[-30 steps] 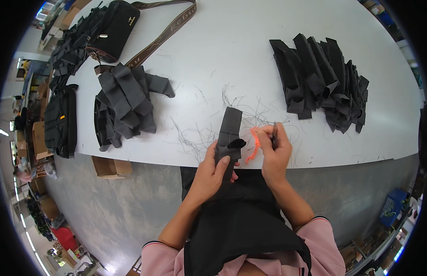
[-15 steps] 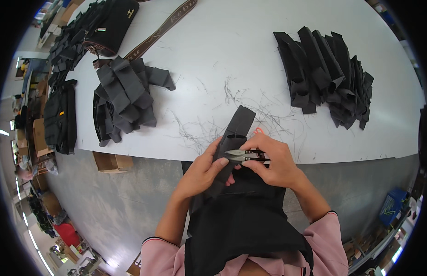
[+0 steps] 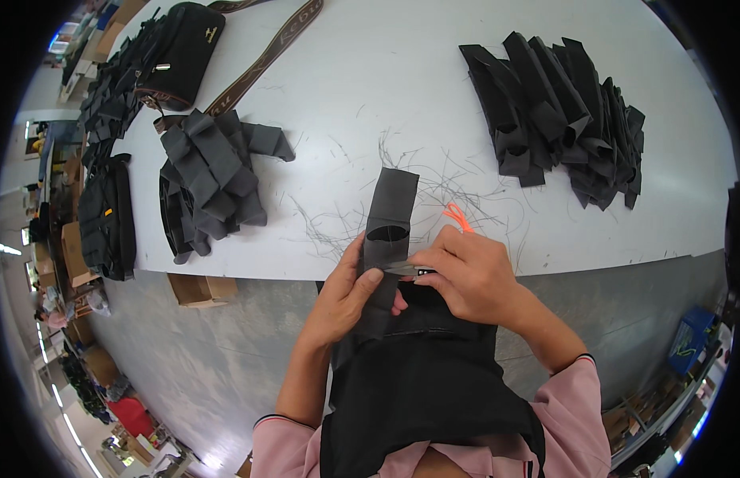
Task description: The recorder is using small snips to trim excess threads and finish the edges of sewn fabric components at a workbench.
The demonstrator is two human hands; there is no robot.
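My left hand (image 3: 347,293) is closed around a folded black fabric strip (image 3: 395,199), thumb on its face and fingertips showing past its right edge. A loop stands open partway down the strip. In my right hand (image 3: 475,272) is a pair of thread snips (image 3: 402,269), squeezed so the blades lie together against the strip, just beside my left thumb. An orange cord (image 3: 459,215) sticks up from behind the right hand's knuckles. Cut thread ends (image 3: 330,227) are scattered over the white table (image 3: 370,95) beyond my hands.
A heap of black fabric pieces (image 3: 214,171) lies at left, and a row of folded black strips (image 3: 545,103) at right. Behind the left heap sits a black bag (image 3: 182,60) with a patterned strap (image 3: 266,56). A black backpack (image 3: 107,215) rests at the left edge, near a cardboard box (image 3: 202,290).
The snips' blades have gone from spread to pressed together. The strip has swung more upright, its top tipping left. More of the orange cord shows.
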